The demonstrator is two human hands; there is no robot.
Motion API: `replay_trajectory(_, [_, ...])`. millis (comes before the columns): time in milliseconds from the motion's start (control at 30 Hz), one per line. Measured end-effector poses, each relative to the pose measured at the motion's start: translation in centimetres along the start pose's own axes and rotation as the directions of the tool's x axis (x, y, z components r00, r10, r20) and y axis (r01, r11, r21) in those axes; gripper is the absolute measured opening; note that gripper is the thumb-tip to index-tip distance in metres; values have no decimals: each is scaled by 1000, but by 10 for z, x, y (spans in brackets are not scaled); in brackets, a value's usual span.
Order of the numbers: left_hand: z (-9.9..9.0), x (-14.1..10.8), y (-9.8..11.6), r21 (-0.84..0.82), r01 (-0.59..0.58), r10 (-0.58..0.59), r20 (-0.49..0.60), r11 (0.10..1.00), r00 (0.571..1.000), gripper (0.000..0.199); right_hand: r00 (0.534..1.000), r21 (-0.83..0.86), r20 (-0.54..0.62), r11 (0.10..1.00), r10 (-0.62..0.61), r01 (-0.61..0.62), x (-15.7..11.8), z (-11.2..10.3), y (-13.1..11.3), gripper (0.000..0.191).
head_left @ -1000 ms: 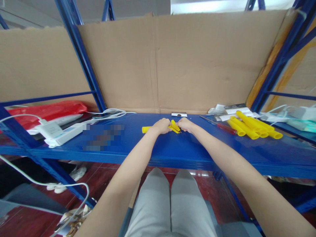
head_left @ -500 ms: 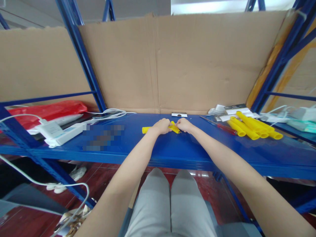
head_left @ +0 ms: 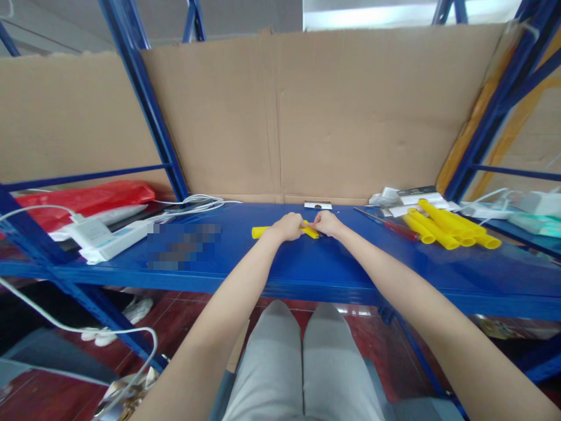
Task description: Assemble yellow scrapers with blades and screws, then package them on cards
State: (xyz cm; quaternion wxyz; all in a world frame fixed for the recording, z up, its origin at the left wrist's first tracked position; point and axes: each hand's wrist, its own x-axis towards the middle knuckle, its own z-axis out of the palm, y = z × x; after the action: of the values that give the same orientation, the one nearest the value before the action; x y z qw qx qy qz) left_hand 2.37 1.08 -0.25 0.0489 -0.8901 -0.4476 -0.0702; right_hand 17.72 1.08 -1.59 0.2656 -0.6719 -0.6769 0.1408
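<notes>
A yellow plastic tube (head_left: 259,233) lies across the blue shelf in front of me. My left hand (head_left: 288,227) is closed around its middle, and a length of tube shows on either side of the fist. The right end of the tube looks slit or folded. There, my right hand (head_left: 326,223) is closed in a pinch, its fingertips on that end and partly covering it. Some small dark thing lies just below the right fingertips, too small to name.
Several yellow tubes (head_left: 442,225) are piled at the right, beside a red-handled screwdriver (head_left: 401,230). A small white piece (head_left: 318,206) lies at the back. On the left are a white power strip (head_left: 118,240), cables (head_left: 204,203) and a red bag (head_left: 96,196). Cardboard (head_left: 363,117) stands behind.
My right hand's fingertips have shifted slightly left, onto the raised right end of the tube, which now shows less. My left hand keeps its grip in place.
</notes>
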Motion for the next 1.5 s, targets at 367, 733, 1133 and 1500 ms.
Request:
replay_trajectory(367, [5,2,5,63,-122,130,-148,991,980,27,985,329,106,930,138,-166,-9,-21,4,24])
replay_trajectory(733, [6,1,14,50,-263,267,-191,964,944,29,952,588,290,765,103,-262,-6,-35,25,24])
replay_trajectory(1133, [13,3,13,20,-302,299,-212,953,930,27,918,605,397,747,19,-277,-6,-38,35,33])
replay_trajectory(1500, [7,1,15,41,-226,229,-265,973,937,28,924,668,383,693,-5,-273,-7,-39,28,24])
